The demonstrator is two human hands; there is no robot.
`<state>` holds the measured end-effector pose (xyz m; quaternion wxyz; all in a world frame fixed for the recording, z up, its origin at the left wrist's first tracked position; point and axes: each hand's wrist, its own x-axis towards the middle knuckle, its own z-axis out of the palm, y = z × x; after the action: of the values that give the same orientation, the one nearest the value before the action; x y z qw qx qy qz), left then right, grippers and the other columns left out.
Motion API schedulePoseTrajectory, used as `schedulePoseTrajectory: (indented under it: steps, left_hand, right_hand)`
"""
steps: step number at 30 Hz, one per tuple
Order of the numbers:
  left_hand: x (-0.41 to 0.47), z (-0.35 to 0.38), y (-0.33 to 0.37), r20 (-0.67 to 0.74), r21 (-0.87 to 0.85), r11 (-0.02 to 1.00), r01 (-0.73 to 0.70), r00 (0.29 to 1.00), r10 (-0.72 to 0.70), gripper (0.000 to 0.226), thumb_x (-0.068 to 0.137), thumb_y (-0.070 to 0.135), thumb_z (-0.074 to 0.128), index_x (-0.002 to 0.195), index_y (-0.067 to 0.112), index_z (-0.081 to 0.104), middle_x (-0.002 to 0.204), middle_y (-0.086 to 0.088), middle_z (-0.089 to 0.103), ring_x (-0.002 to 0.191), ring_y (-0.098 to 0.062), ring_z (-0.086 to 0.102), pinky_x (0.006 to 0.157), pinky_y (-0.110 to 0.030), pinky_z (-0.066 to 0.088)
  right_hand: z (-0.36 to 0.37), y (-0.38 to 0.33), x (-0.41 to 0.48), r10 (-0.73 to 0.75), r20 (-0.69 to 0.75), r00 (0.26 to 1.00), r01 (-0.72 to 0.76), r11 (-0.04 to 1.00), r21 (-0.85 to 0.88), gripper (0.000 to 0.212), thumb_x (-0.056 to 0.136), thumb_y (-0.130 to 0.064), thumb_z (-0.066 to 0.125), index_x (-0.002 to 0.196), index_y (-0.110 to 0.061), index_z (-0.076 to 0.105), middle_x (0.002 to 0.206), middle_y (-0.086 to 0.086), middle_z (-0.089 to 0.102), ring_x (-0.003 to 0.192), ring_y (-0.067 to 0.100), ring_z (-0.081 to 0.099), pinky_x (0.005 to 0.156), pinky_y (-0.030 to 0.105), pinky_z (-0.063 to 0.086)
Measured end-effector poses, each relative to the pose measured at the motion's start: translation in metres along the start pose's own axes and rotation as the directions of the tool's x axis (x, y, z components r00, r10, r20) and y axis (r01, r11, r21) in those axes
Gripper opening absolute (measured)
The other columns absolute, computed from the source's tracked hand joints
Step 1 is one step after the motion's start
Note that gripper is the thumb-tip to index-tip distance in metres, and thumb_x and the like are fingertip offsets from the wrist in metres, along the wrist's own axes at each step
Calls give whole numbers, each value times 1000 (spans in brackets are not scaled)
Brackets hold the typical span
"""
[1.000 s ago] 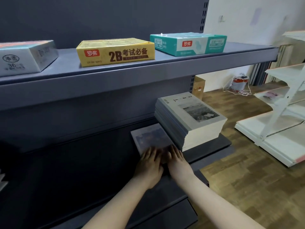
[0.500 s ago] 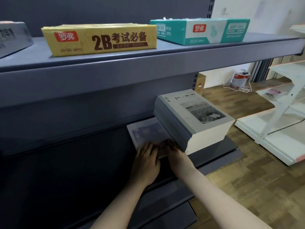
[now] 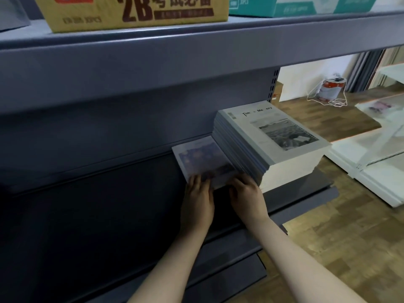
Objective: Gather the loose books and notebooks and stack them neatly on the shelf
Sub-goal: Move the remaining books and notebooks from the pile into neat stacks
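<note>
Left hand [image 3: 197,202] rests relaxed fingers on the near edge of a thin notebook [image 3: 203,156], flat on the lower shelf [image 3: 306,189] just left of a tall notebook stack [image 3: 273,136]. Right hand [image 3: 248,195] bends at its corner, grip unclear, likely squaring it.

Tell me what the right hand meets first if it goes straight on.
The right hand rests on the thin notebook; onward it would cross its cover, probably grazing the tall stack.
</note>
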<state>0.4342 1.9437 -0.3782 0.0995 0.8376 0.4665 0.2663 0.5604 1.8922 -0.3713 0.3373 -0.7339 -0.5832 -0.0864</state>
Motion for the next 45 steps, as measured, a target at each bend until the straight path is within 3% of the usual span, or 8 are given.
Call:
schedulePoseTrajectory:
  steps: [4,10,23,30,32,34,38,45]
  left_hand:
    - [0,-1,0,23,49,999,10,1000,-12,45,93,21,30,121,6,62,128,-16,57,125,-35,48,101,-45,42]
    - [0,-7,5,132,113,993,29,990,-44,55,94,5,33,148,11,25,156,-13,18,146,-27,6,117,-38,9]
    - [-2,-9,4,149,105,994,-5,989,-11,64,88,1,39,149,10,21,156,-15,12,145,-29,1,117,-38,4]
    - [-6,-13,3,87,-147,988,38,996,-26,64,89,-7,36,149,8,19,157,-16,2,146,-31,-1,118,-34,7]
    - [-12,-19,3,64,-141,989,54,997,-46,59,91,0,42,147,3,23,156,-19,8,144,-36,7,119,-42,11]
    - [-22,-33,1,102,-56,993,103,990,-97,60,98,18,40,150,6,13,157,-17,0,145,-34,2,117,-42,3]
    - [-39,-80,-25,104,96,985,143,983,-153,61,101,34,28,151,14,1,158,-11,-11,146,-26,-7,117,-38,-4]
    - [-59,-190,-85,3,268,955,131,991,-136,58,100,27,32,151,16,5,159,-7,-4,146,-21,0,117,-37,-2]
  right_hand:
    - [0,-3,2,18,28,999,-20,999,40,16,63,4,63,75,-3,71,79,13,68,63,33,64,48,30,50]
    - [-2,-3,2,-13,63,998,10,998,57,17,64,-1,59,76,-3,72,79,13,66,66,33,64,52,31,52]
    - [1,-1,0,-92,115,989,88,995,39,21,67,-11,58,81,-4,72,94,9,69,83,28,67,63,26,53]
    - [-4,-6,2,-50,236,970,69,995,-71,29,58,-13,77,86,-8,73,91,6,69,77,26,69,53,27,53]
    - [-14,-20,3,-31,310,950,89,980,-178,33,76,-21,61,105,-8,67,108,9,65,96,30,65,74,33,53]
    - [-25,-31,1,41,414,909,71,965,-252,43,94,-27,39,131,-8,49,137,9,46,128,30,42,105,35,33]
    - [-41,-56,-8,20,432,901,99,963,-251,75,84,-46,3,141,-12,38,147,8,37,138,28,30,112,41,21]
    - [-40,-159,3,-132,508,851,254,950,-179,52,100,-46,19,147,-24,26,158,-2,13,146,19,6,117,48,4]
